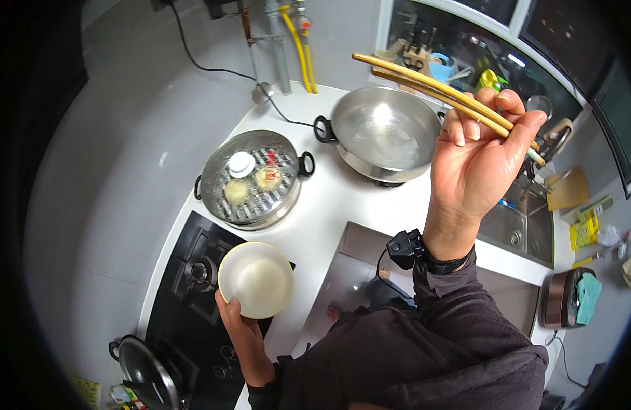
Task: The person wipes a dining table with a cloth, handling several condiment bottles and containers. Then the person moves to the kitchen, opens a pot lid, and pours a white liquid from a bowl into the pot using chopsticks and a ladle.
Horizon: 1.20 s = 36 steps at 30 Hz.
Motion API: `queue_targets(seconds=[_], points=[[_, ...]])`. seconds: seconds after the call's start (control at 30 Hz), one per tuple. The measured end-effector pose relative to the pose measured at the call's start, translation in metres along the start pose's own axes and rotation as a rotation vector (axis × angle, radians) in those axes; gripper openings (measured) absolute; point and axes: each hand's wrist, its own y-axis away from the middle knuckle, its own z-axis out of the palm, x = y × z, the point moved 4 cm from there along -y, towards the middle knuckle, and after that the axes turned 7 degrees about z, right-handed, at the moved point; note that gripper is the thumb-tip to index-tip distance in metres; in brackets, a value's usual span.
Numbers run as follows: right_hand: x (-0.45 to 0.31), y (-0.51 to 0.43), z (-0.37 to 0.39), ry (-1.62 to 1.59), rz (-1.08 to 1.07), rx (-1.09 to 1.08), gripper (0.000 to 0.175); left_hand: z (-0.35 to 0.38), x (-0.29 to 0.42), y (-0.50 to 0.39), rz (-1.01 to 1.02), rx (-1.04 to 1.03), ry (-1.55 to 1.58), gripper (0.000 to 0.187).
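My left hand (238,320) grips the lower rim of a white bowl (256,281) with a yellow edge, held above the side of the gas stove. No food shows inside the bowl. Raised at the right, my right hand (479,154) holds a pair of wooden chopsticks (428,84), whose tips point up and left. Beyond the bowl stands a steel steamer pot (266,220) under a glass lid with a white knob (241,164). Two pale round items (237,191) show through the glass. Behind my right hand is a wide steel electric pot (387,128) with black handles.
A black gas stove (192,307) lies at the left, with a lidded wok (149,371) on its near end. The sink (525,230) is at the right. A power cord (289,120) runs to the wide pot. A knife block (415,59) stands by the window. A brown appliance (559,302) sits far right.
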Motion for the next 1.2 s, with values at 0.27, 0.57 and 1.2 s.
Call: queue_targets(seconds=[0.27,0.57,1.2], points=[[-0.058,-0.011,-0.049,-0.077,-0.003,0.002,0.042,0.062,-0.016,-0.013,0.006,-0.127,0.011,0.042],[-0.112,-0.04,-0.138,0.002,-0.073,0.107,0.035,0.149,-0.045,-0.033,-0.037,-0.205,-0.011,0.047],[0.003,-0.104,-0.32,1.144,0.798,-0.241,0.031,0.334,-0.082,-0.104,-0.02,-0.261,-0.048,0.042]])
